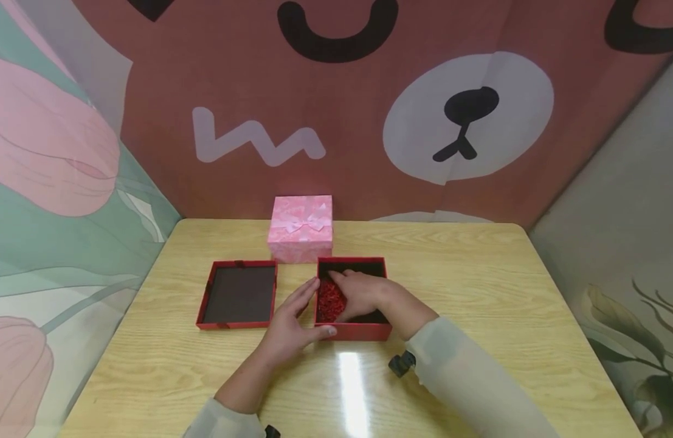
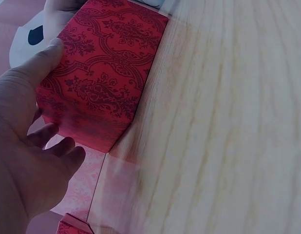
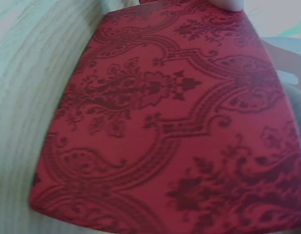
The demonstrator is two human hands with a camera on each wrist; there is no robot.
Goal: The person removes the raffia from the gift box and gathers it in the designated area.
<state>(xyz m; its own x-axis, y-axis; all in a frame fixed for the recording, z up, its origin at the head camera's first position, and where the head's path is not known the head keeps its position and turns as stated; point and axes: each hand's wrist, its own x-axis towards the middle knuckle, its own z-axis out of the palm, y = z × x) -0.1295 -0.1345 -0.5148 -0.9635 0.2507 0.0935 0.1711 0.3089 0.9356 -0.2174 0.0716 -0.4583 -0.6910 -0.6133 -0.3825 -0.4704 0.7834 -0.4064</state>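
Note:
A red gift box [image 1: 360,332] with a dark inside stands uncovered on the table; red shredded paper [image 1: 329,302] fills its left part. My left hand [image 1: 288,333] holds the box by its near left corner, thumb at the front edge and fingers along the left side. Dark scrollwork covers the box [image 2: 104,63] in the left wrist view. My right hand [image 1: 363,294] reaches inside, thumb and index finger spread wide around the shredded paper; its other fingers are partly hidden. The patterned box wall [image 3: 141,112] fills most of the right wrist view.
To the left, the red-rimmed box lid [image 1: 240,295] lies with its dark inside up. Behind stands a closed pink gift box [image 1: 300,249] with a bow. The wooden table [image 1: 456,267] ends at a wall with a printed bear [image 1: 358,103].

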